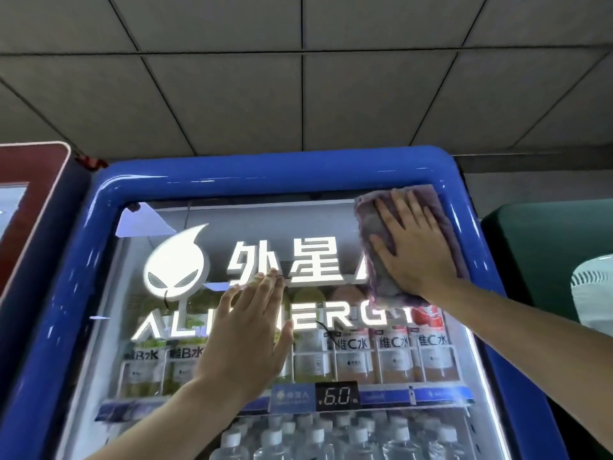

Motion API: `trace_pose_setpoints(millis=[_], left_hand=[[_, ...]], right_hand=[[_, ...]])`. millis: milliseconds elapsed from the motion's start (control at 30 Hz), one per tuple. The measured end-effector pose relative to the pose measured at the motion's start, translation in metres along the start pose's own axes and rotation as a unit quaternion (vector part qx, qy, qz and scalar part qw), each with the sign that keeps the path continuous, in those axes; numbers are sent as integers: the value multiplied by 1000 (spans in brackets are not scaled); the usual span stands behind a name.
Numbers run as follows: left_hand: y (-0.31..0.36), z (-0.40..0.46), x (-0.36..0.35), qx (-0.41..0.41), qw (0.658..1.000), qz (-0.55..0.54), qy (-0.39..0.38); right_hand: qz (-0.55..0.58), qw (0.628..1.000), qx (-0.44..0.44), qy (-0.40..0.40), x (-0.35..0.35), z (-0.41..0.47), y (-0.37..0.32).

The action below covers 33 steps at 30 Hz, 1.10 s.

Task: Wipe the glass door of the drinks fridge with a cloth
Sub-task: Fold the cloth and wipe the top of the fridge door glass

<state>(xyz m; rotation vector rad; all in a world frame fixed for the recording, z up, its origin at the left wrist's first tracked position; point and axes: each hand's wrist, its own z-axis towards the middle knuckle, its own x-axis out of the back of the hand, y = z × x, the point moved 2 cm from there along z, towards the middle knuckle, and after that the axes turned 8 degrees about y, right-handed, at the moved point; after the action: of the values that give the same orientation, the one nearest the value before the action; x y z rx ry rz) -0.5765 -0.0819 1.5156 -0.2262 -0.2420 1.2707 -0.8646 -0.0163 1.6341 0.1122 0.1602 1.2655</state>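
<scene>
The drinks fridge has a glossy blue frame (99, 247) around a glass door (172, 356) with a lit white logo and lettering. My right hand (414, 247) lies flat on a purple cloth (374, 224) and presses it against the glass in the top right corner, next to the frame. The cloth covers the end of the lettering. My left hand (248, 336) rests flat on the middle of the glass, fingers together and pointing up, holding nothing.
Behind the glass stand rows of labelled bottles (394, 356), a shelf strip with a price tag (336, 396) reading 6.0, and clear bottles below. A red cabinet (30, 207) stands at the left, a dark green unit (547, 254) at the right. Ceiling tiles are above.
</scene>
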Motion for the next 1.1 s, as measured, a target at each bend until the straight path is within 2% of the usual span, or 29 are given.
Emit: trace_pose_setpoints(millis=[133,333,467,600,667,967,1100], left_hand=[[-1,0,-1,-3,1000,-5,-14],[-2,0,1,-14,1000,-1,-18],[-2,2,-3,-21,998,-12,-55],[-4,0,-6,-24,998,-15,-54],[-5,1,-7,-26,998,-21,-55],[-8,9,-4,-45,996,-12,-80],[-13,12,-2,-67,995,-11,-76]], right_hand=[[26,999,-33,-5,1,-35,-22],[60,995,69,-33,-1,-134,-64],[43,994,91,-45,2,-87,-53],[-1,999,26,-41,5,8,-48],[4,999,2,-35,6,25,-52],[36,997,60,-37,-3,-107,-105],[22,994,88,-54,-5,-86,-97]])
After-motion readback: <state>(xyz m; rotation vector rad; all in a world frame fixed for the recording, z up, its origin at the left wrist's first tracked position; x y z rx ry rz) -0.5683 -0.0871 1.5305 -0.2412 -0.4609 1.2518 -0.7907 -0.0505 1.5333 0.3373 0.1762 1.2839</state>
